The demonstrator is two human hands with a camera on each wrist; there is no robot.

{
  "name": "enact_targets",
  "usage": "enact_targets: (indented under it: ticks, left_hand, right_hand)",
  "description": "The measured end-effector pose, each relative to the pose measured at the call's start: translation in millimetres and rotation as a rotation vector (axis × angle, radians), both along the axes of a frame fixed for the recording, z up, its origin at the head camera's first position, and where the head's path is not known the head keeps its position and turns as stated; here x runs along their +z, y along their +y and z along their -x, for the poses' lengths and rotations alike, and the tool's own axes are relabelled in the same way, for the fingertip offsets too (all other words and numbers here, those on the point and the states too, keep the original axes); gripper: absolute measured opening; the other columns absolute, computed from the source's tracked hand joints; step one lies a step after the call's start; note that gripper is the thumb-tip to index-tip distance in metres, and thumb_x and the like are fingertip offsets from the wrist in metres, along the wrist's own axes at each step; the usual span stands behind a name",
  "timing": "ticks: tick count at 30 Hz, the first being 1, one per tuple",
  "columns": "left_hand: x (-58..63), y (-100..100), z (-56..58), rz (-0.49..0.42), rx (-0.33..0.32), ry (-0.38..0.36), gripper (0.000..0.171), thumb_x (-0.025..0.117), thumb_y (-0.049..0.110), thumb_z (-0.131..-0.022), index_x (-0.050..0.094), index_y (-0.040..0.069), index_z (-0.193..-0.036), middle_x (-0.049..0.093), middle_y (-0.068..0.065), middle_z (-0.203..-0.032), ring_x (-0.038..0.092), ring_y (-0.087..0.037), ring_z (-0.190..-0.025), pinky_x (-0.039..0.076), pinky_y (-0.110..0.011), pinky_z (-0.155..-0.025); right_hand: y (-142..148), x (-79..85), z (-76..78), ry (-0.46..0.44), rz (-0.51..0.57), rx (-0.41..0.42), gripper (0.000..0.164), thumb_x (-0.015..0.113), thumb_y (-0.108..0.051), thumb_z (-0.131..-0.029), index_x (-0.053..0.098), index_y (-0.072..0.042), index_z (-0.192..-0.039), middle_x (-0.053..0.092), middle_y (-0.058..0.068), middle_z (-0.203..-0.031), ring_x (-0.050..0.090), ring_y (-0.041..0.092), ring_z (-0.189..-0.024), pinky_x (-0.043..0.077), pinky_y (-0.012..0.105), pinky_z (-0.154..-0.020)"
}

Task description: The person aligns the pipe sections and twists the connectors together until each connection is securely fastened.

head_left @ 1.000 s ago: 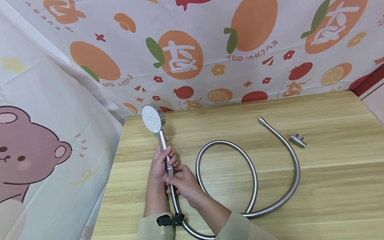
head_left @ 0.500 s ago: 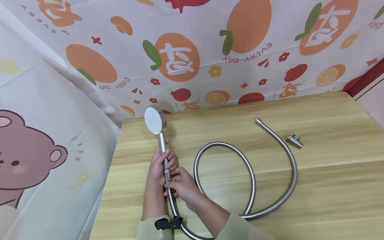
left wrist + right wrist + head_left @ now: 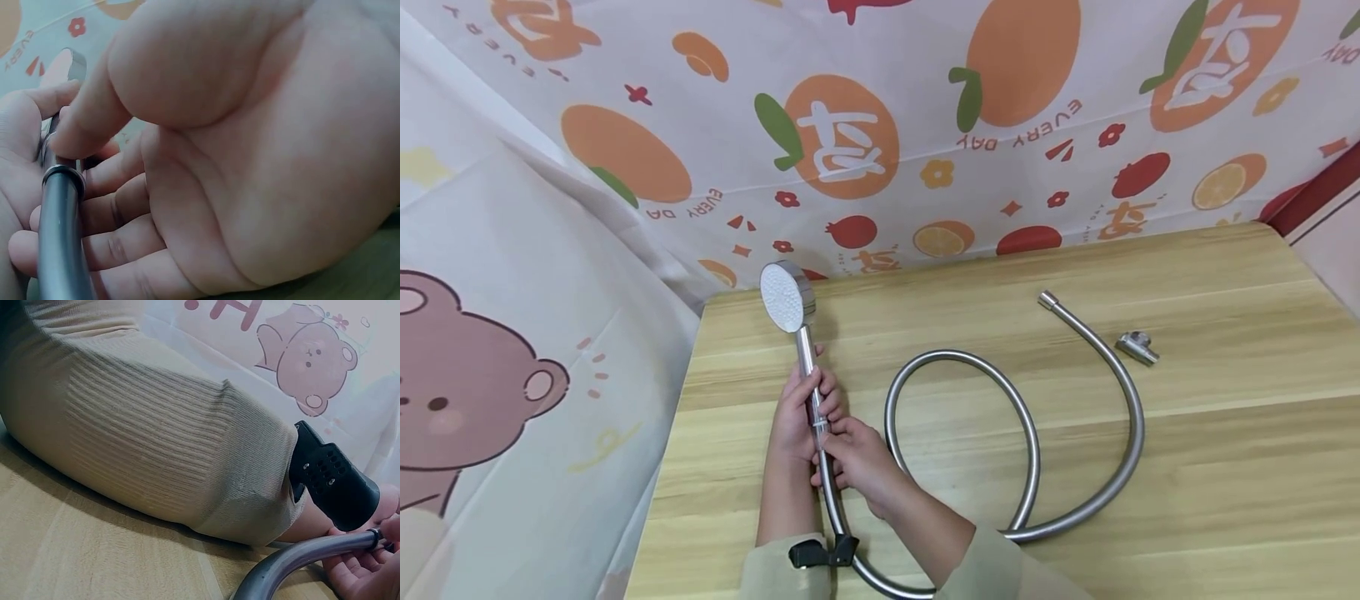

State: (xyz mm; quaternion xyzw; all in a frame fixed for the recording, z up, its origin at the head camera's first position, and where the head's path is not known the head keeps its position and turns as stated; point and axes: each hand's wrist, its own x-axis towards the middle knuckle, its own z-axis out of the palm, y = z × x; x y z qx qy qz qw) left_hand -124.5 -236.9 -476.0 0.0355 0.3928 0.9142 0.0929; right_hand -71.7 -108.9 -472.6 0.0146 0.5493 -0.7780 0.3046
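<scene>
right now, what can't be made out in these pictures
Head view: part of the slim chrome shower handle, behind the left hand.
Head view: some of the flexible silver metal hose, behind the beige right sleeve.
Head view: details of the small chrome valve fitting, too small.
Left wrist view: part of the left hand, cut off by the left edge.

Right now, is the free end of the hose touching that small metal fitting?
Apart. The head view shows it: the hose's free end lies left of the small metal fitting, with wooden tabletop visible between them.
</scene>
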Motion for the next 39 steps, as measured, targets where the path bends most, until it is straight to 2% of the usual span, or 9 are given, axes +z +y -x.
enact_targets:
  ticks: [5, 11, 18, 21, 27, 31, 34, 39]
  left_hand:
    - [3.8, 2.6, -1.0, 0.012, -0.032, 0.012, 0.032, 0.028, 0.012, -0.107, 0.03, 0.014, -0.14, 0.05, 0.002, -0.072, 0.037, -0.009, -0.051, 0.036, -0.022, -0.048]
    - [5.8, 4.2, -0.6, 0.049, -0.028, 0.013, 0.037, 0.025, 0.012, -0.108, 0.021, 0.01, -0.144, 0.049, 0.003, -0.072, 0.036, -0.009, -0.051, 0.036, -0.022, -0.048]
    - [3.2, 1.3, 1.3, -0.043, -0.034, 0.018, 0.033, 0.027, 0.012, -0.108, 0.026, 0.013, -0.14, 0.05, 0.001, -0.073, 0.033, -0.011, -0.051, 0.035, -0.023, -0.048]
    - [2.7, 0.4, 0.7, -0.047, -0.028, 0.024, 0.033, 0.024, 0.011, -0.108, 0.026, 0.013, -0.141, 0.051, 0.001, -0.073, 0.035, -0.01, -0.051, 0.036, -0.022, -0.048]
    - [1.3, 0.6, -0.9, -0.034, -0.034, 0.04, 0.033, 0.028, 0.011, -0.107, 0.029, 0.014, -0.14, 0.05, 0.002, -0.074, 0.035, -0.01, -0.052, 0.036, -0.022, -0.05]
    - [0.9, 1.4, -1.5, -0.035, -0.031, 0.031, 0.033, 0.028, 0.012, -0.107, 0.028, 0.014, -0.141, 0.049, 0.002, -0.073, 0.032, -0.01, -0.052, 0.033, -0.022, -0.048]
    - [0.8, 1.1, -1.4, -0.052, -0.025, 0.024, 0.034, 0.027, 0.011, -0.107, 0.025, 0.013, -0.141, 0.049, 0.002, -0.073, 0.033, -0.009, -0.051, 0.033, -0.022, -0.048]
    - [1.5, -0.4, -0.4, -0.076, -0.022, 0.027, 0.032, 0.025, 0.009, -0.107, 0.027, 0.012, -0.14, 0.048, 0.001, -0.073, 0.033, -0.009, -0.051, 0.034, -0.021, -0.047]
  right_hand:
    - [-0.1, -1.8, 0.5, 0.0, 0.014, -0.004, 0.036, 0.062, -0.023, -0.096, 0.046, -0.003, -0.121, 0.065, 0.009, -0.091, 0.068, 0.017, -0.064, 0.055, 0.025, -0.057]
    - [0.5, -0.2, -0.1, -0.001, 0.015, -0.022, 0.04, 0.066, -0.021, -0.094, 0.044, -0.003, -0.122, 0.064, 0.008, -0.091, 0.067, 0.016, -0.063, 0.055, 0.026, -0.056]
    - [1.5, 4.2, 1.8, -0.032, -0.007, -0.029, 0.026, 0.061, -0.023, -0.096, 0.059, -0.003, -0.113, 0.067, 0.009, -0.087, 0.069, 0.019, -0.065, 0.052, 0.024, -0.053]
    - [1.4, 4.2, 2.1, -0.051, -0.018, -0.012, 0.028, 0.058, -0.027, -0.097, 0.062, -0.004, -0.112, 0.067, 0.007, -0.087, 0.069, 0.019, -0.065, 0.051, 0.023, -0.053]
    - [-0.8, 0.4, 1.2, -0.041, 0.017, -0.03, 0.037, 0.063, -0.027, -0.095, 0.048, -0.006, -0.12, 0.066, 0.009, -0.089, 0.068, 0.018, -0.062, 0.051, 0.024, -0.051]
    - [-1.1, -0.8, 0.0, -0.031, 0.03, -0.046, 0.037, 0.068, -0.021, -0.092, 0.045, -0.004, -0.116, 0.067, 0.01, -0.089, 0.068, 0.018, -0.061, 0.052, 0.024, -0.05]
    - [-0.9, -0.9, -0.1, -0.022, 0.026, -0.037, 0.033, 0.066, -0.019, -0.093, 0.047, -0.004, -0.115, 0.067, 0.01, -0.089, 0.068, 0.018, -0.062, 0.052, 0.024, -0.051]
    - [-0.5, -0.6, 1.2, -0.039, 0.039, -0.014, 0.024, 0.056, -0.02, -0.098, 0.054, -0.002, -0.115, 0.067, 0.01, -0.088, 0.07, 0.021, -0.065, 0.055, 0.026, -0.054]
